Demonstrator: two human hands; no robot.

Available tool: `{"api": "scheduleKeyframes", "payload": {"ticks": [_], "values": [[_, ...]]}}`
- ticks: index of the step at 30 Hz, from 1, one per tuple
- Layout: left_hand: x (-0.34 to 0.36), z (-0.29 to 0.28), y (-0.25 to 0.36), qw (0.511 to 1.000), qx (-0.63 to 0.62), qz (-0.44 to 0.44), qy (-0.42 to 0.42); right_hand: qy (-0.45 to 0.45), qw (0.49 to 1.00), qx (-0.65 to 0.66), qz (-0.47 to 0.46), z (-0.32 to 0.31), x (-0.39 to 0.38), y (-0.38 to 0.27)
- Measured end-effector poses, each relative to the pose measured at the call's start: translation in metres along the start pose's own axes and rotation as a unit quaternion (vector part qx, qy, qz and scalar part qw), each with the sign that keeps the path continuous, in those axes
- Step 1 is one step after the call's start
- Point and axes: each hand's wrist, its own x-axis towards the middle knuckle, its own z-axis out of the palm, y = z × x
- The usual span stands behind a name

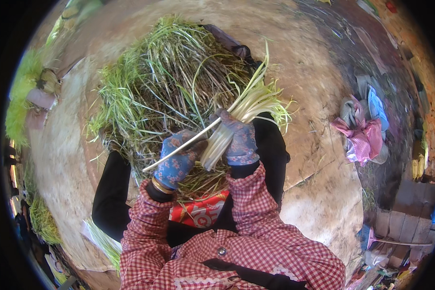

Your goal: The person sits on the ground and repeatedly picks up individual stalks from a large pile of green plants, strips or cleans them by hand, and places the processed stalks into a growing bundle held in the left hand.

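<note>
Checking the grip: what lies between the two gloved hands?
In the head view, one pale stalk runs from the left hand toward the bunch in the right hand.

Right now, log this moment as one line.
left hand: pulling pale strand | right hand: gripping stalk bundle | behind: green heap

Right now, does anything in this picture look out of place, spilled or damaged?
Mostly no. The right hand grips a tidy bundle of pale stalks, and the left hand holds one single stalk. Only the crumpled pink and blue cloths lie loose on the bare ground, apart from the green pile.
</note>
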Motion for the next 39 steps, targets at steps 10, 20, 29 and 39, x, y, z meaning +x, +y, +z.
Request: {"api": "scheduleKeyframes", "payload": {"ticks": [10, 20, 29, 39], "values": [[0.013, 0.000, -0.036, 0.861, -0.466, -0.063, 0.195, 0.008, 0.998, 0.050, -0.022, 0.001, 0.000, -0.008], [-0.046, -0.026, -0.001, 0.981, -0.144, -0.103, 0.074, -0.004, 0.999, 0.034, -0.029, 0.000, -0.001, -0.006], [0.020, 0.050, 0.004, 0.950, 0.103, 0.273, 0.116, -0.044, 0.996, 0.049, -0.061, -0.002, 0.000, -0.007], [0.036, -0.003, -0.128, 0.966, -0.036, -0.110, 0.232, -0.199, 0.956, 0.145, -0.158, -0.003, -0.005, -0.022]]}}
